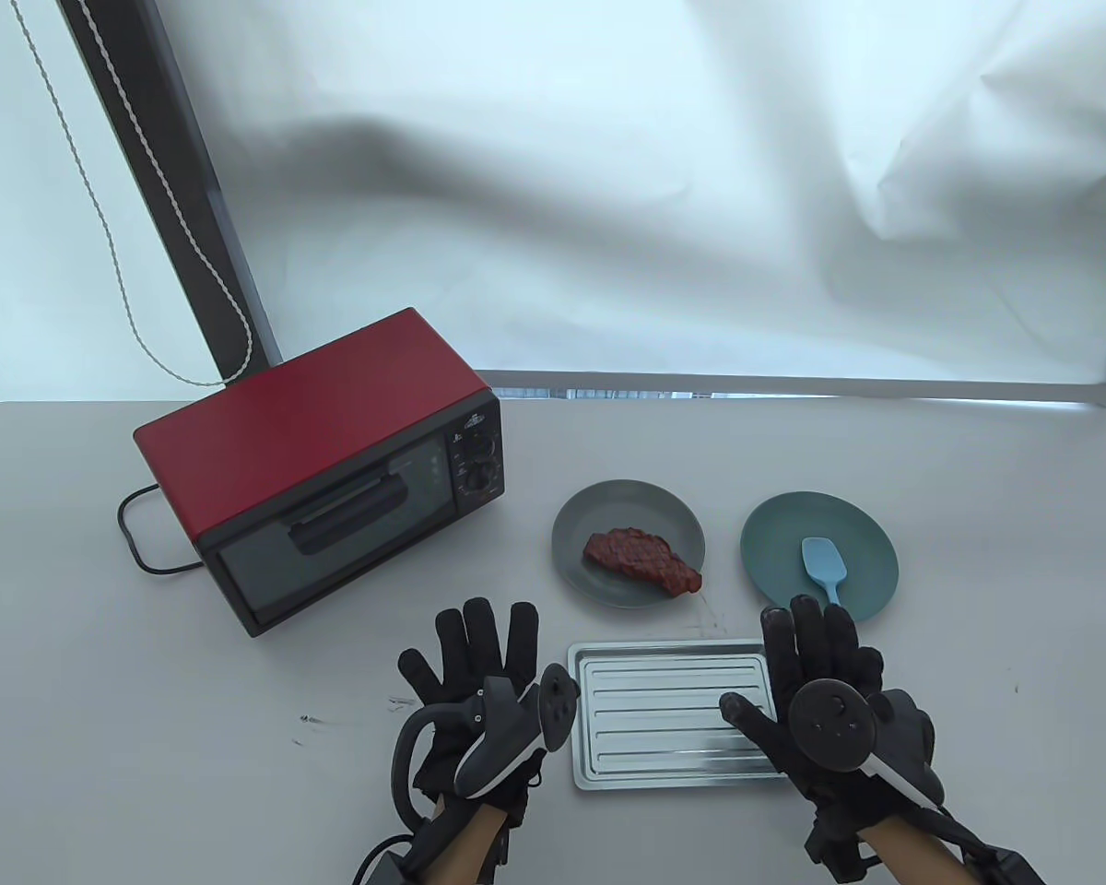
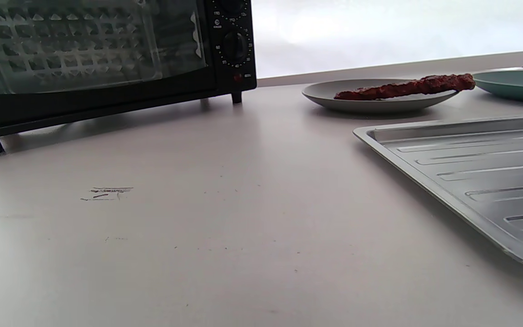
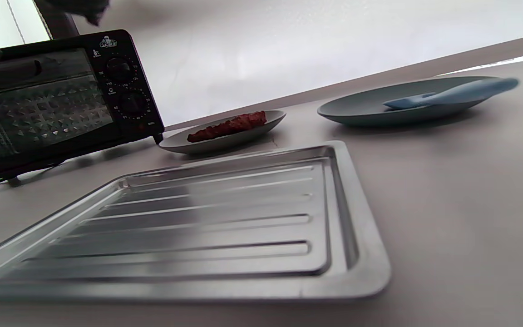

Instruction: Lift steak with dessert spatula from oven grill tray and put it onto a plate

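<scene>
The brown steak (image 1: 643,558) (image 2: 407,86) (image 3: 228,126) lies on a grey plate (image 1: 590,516) (image 2: 325,93) (image 3: 175,144). A light blue spatula (image 1: 825,567) (image 3: 461,93) rests on a teal plate (image 1: 774,544) (image 3: 347,109) to its right. The ribbed metal grill tray (image 1: 668,714) (image 2: 470,163) (image 3: 207,218) sits bare near the front edge. My left hand (image 1: 470,659) lies flat on the table left of the tray, fingers spread. My right hand (image 1: 806,659) hovers over the tray's right end, fingers straight, holding nothing.
A red toaster oven (image 1: 323,470) (image 2: 107,54) (image 3: 57,100) with its door closed stands at the back left, its black cord (image 1: 134,535) trailing left. A white sheet hangs behind the table.
</scene>
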The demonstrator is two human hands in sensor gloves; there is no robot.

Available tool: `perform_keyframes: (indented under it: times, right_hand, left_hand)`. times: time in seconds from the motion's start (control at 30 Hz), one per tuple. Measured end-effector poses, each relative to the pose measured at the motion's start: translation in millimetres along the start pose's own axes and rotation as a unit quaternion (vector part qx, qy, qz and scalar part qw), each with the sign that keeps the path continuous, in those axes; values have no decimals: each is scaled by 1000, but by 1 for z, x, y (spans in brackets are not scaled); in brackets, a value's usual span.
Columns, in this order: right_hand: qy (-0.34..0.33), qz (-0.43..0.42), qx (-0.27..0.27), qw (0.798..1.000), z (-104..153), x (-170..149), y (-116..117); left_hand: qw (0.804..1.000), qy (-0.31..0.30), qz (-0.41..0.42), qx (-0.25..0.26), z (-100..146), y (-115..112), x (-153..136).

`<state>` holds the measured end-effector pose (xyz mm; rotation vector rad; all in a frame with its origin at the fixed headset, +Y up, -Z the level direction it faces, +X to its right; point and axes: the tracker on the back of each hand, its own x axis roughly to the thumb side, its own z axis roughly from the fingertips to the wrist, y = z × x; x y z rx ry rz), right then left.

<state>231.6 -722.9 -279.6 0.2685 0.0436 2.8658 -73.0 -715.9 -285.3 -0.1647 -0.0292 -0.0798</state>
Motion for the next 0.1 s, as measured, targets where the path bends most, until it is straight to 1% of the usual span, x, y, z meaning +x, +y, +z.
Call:
perform_keyframes:
  times: [0.1]
  right_hand:
    - [4,4,8,1000,-1,-1,1]
  left_hand:
    - [1000,-1,1,-5,-1,-2,-1]
